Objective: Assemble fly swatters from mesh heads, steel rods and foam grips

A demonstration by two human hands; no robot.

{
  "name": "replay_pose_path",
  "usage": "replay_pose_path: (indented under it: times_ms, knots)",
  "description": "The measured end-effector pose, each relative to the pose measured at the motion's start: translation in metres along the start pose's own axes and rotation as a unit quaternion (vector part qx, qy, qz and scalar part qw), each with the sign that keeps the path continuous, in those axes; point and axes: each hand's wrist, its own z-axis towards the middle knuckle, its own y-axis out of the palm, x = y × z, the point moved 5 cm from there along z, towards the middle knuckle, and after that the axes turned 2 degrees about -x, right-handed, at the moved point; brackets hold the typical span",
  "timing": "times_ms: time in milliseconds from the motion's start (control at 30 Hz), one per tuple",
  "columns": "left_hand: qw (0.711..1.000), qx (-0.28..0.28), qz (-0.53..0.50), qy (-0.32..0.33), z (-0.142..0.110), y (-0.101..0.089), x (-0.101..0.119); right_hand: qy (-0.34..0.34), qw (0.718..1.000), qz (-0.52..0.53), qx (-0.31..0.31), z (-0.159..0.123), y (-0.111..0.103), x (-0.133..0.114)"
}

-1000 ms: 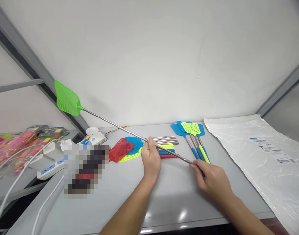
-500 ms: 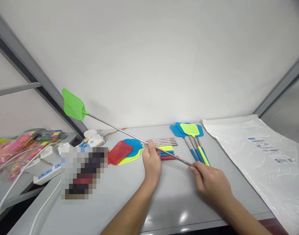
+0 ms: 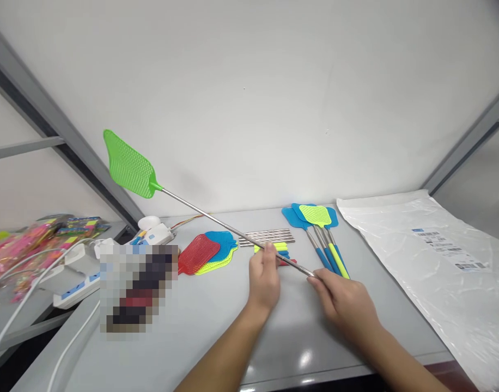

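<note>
A fly swatter (image 3: pixel 132 167) with a green mesh head and a thin metal telescopic rod slants across the view, its head up at the left. My left hand (image 3: pixel 266 277) is closed around the middle of the rod, thumb on top. Near the rod's lower end, my right hand (image 3: pixel 343 299) is closed on it; what its palm covers is hidden. Behind my left hand lie several metal rods (image 3: pixel 269 236) and coloured handle tubes (image 3: pixel 283 248), partly covered. Loose swatter heads, with a red head (image 3: pixel 198 253) over a blue head (image 3: pixel 221 246) and a yellow one, rest to their left.
Several fly swatters with blue and yellow handles (image 3: pixel 321 234) lie in a pile at the back right. A white plastic mailer (image 3: pixel 396 245) covers the right side. Power strips (image 3: pixel 75 286), white cables and bagged goods (image 3: pixel 32 245) are at the left. A pixelated patch hides something.
My left hand has slid along the rod to the right, closer to my right hand. The green head has come nearer and appears larger, while my right hand has shifted slightly left.
</note>
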Motion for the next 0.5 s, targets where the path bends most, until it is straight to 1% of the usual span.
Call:
replay_pose_path:
  times_ms: [167, 300, 367, 433, 500]
  knots:
    - [0.988, 0.113, -0.077, 0.072, 0.017, -0.028, 0.023, -0.006, 1.0, 0.01, -0.007, -0.002, -0.001, 0.001]
    - [0.964, 0.205, -0.126, 0.118, 0.031, -0.057, 0.032, -0.012, 1.0, 0.012, -0.022, -0.002, 0.0, -0.002]
    - [0.952, 0.247, -0.123, 0.131, 0.035, -0.07, 0.035, -0.018, 0.999, 0.013, -0.028, -0.002, 0.001, -0.002]
    - [0.947, 0.272, -0.102, 0.137, 0.037, -0.077, 0.036, -0.022, 0.999, 0.016, -0.031, -0.002, 0.002, -0.002]
    - [0.951, 0.269, -0.072, 0.132, 0.037, -0.076, 0.035, -0.022, 0.999, 0.019, -0.031, -0.002, 0.002, -0.001]
